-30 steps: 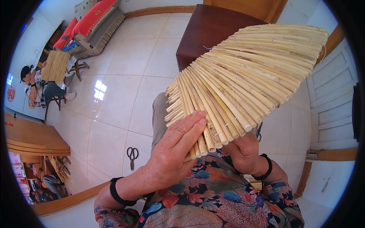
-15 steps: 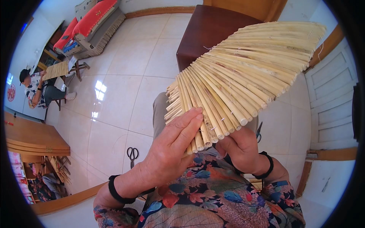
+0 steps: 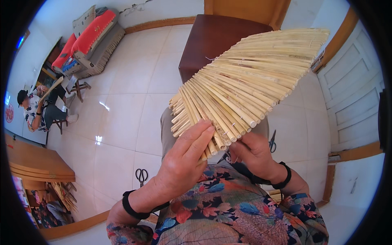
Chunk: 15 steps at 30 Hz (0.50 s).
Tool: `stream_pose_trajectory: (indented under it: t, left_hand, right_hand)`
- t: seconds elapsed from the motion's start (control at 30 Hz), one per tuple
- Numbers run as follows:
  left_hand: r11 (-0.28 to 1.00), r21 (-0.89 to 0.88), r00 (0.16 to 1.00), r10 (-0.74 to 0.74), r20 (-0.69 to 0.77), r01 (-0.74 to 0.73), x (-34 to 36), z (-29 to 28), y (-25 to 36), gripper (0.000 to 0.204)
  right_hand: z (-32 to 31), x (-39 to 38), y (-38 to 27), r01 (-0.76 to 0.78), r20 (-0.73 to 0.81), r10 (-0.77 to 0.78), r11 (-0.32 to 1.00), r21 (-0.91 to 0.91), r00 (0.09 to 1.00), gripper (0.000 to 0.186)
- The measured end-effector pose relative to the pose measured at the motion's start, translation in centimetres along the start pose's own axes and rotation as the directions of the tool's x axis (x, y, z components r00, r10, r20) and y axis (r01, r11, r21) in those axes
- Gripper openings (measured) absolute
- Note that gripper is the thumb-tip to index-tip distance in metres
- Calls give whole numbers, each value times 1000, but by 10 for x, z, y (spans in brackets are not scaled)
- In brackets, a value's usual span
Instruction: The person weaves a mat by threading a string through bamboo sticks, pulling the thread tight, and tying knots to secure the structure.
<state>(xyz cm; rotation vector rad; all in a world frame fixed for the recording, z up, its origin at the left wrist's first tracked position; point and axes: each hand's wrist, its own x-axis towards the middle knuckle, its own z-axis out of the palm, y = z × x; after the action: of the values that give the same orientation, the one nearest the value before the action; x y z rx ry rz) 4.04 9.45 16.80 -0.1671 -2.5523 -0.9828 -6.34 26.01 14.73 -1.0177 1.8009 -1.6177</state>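
A mat of pale reed stalks (image 3: 249, 77), bound side by side with thin string, fans out from my lap up to the far right. My left hand (image 3: 183, 149) grips its near left end, with the fingers lying over the outermost stalks and the thumb hidden beneath. Close under the cut stalk ends, my right hand (image 3: 255, 155) is closed, its thumb and fingers pressed together. Whatever that pinch holds is too small or hidden to make out. Short bits of string show near the stalk ends.
Black-handled scissors (image 3: 141, 175) lie on the floor at left; a second pair (image 3: 272, 141) shows by my right knee. A dark red table (image 3: 212, 34) stands beyond the mat. At far left a seated person (image 3: 38, 108) handles another reed mat (image 3: 52, 87), near a red-covered sofa (image 3: 94, 32).
The whole view has shifted a little, and the mat sits slightly farther left. My right hand stays beneath the stalk ends. The seated person's mat has turned nearly edge-on.
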Motion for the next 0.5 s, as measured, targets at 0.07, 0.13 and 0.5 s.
stream_pose_trajectory:
  t: [0.07, 0.13, 0.5]
  left_hand:
    - [998, 26, 998, 54, -19, -54, 1, 2, -2, 53]
    - [998, 31, 998, 56, -26, -56, 1, 4, -1, 52]
    - [996, 79, 999, 34, -16, -33, -1, 0, 0, 54]
  right_hand:
    - [3, -2, 3, -25, -47, 28, 997, 70, 999, 13]
    - [6, -3, 6, -51, -90, 64, 988, 144, 994, 12]
    - [11, 3, 5, 50, -108, -30, 980, 192, 994, 6]
